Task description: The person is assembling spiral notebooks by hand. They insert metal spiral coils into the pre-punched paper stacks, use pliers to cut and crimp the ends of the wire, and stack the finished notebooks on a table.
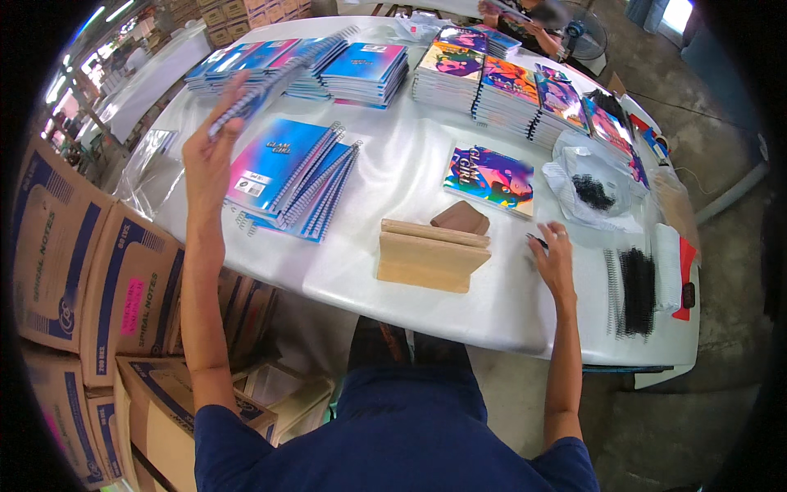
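1. My left hand [211,148] is gripping a notebook [283,80] near one end, holding it up near the blue pile [279,164].
2. My right hand [556,266] is pinching something dark [537,240], too small to tell, near the lone book [490,176].
3. I should be squaring the notebook to the pile, I judge, keeping coils from snagging.

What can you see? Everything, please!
Table: one, white, middle.
Notebook stacks: several, blue and pink, table's left.
Raised notebook: one, bluish, upper left.
Patterned stacks: several, multicoloured, back right.
Patterned cover: one, multicoloured, right of centre.
Block: one, tan, near front.
Flat piece: one, brown, behind block.
Coils: several, black, table's right.
Boxes: many, brown, left and back.
Fan: one, dark, back right.
Person: one, dark clothes, back.
Shirt: one, navy, bottom.
Left hand: one, bare, holding raised notebook.
Right hand: one, bare, right.
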{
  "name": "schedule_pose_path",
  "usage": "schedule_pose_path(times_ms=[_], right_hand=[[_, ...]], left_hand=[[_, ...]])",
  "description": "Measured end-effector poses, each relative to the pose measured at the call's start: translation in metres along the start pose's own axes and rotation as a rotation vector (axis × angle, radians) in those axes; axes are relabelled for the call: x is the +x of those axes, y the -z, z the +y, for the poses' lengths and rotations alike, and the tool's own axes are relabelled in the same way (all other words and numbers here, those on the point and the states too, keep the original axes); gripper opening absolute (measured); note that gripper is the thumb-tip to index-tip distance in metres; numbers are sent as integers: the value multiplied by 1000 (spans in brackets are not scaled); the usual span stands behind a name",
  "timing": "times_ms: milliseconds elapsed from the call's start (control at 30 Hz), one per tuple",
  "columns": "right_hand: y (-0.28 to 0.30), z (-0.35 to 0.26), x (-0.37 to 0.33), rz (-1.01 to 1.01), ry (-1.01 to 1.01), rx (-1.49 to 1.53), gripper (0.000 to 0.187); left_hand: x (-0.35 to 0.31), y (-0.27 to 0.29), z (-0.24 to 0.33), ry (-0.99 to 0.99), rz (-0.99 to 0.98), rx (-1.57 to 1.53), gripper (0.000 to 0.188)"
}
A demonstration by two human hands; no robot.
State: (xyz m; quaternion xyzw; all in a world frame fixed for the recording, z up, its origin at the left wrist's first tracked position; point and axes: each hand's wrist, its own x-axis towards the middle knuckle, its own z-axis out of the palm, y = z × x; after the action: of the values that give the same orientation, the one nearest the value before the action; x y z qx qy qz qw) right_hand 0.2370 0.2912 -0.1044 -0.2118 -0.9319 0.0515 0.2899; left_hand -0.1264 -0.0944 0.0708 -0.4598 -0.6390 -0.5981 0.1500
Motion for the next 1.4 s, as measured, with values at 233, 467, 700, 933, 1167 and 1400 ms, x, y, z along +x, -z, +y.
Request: schedule_pose_path(times_ms=[233,467,700,933,1167,1400], right_hand=[[-2,-157,130,-166,-119,1354,81],[19,-249,152,-208,-66,1439,22],[-35,-318,197,-30,681,898,51],[-35,-214,189,-463,344,858,44],[-52,0,137,-221,-540,-131,47],[-77,36,112,-274,-698,-9,60]], left_hand=[[-3,-38,-1,140,-22,-592,90],[-18,-13,-50,399,-100,-877,96],[17,85,-127,596,-189,-320,86],[-17,88,-155,787,-609,104,71],[-10,52,-181,315,-492,806,54],[-17,-66,-54,-6,-368,498,51]])
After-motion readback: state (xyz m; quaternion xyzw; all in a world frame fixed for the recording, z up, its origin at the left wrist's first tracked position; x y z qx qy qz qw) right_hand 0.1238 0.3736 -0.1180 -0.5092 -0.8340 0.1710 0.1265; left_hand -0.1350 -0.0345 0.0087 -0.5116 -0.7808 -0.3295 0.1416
